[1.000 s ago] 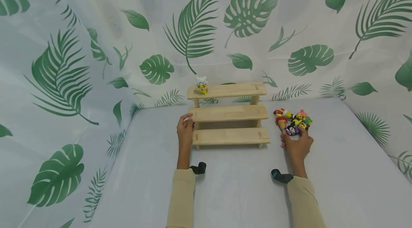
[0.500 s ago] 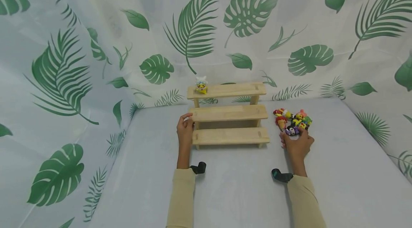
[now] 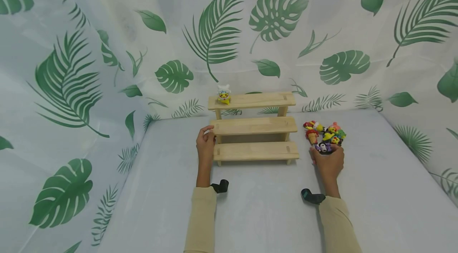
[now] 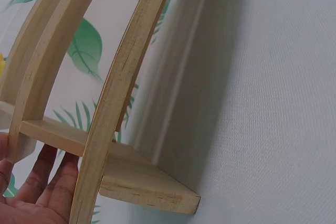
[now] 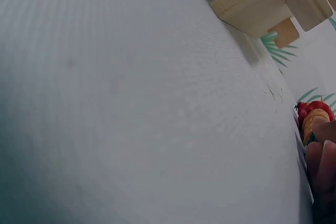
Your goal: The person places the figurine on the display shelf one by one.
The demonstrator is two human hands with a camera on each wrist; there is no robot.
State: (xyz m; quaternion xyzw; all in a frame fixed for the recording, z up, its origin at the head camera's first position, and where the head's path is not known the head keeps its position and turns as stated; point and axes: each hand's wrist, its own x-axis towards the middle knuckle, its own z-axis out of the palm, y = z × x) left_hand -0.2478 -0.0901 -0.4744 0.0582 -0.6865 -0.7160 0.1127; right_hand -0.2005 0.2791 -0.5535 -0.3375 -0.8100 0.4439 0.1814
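A three-step wooden display shelf (image 3: 255,151) stands in the middle of the table. My left hand (image 3: 205,145) grips its left side at the middle step; in the left wrist view the fingers (image 4: 58,184) reach under the wood. On the right, my right hand (image 3: 328,163) pinches a small purple, black and white figurine (image 3: 323,147) between thumb and fingers, at the near edge of a cluster of colourful figurines (image 3: 334,130). An ice-cream-cone figurine (image 3: 312,138) lies just left of it. The right wrist view catches only part of that hand (image 5: 323,166).
A yellow figurine with a white hat (image 3: 224,96) sits at the left end of the top step. White cloth walls (image 3: 229,58) with green leaf prints rise behind the table (image 3: 264,205) and at both sides. Black wrist cameras (image 3: 223,186) stick inward from both sleeves.
My right hand has shifted slightly left and toward me, with the purple figurine drawn a little off the cluster. The left hand stays on the shelf.
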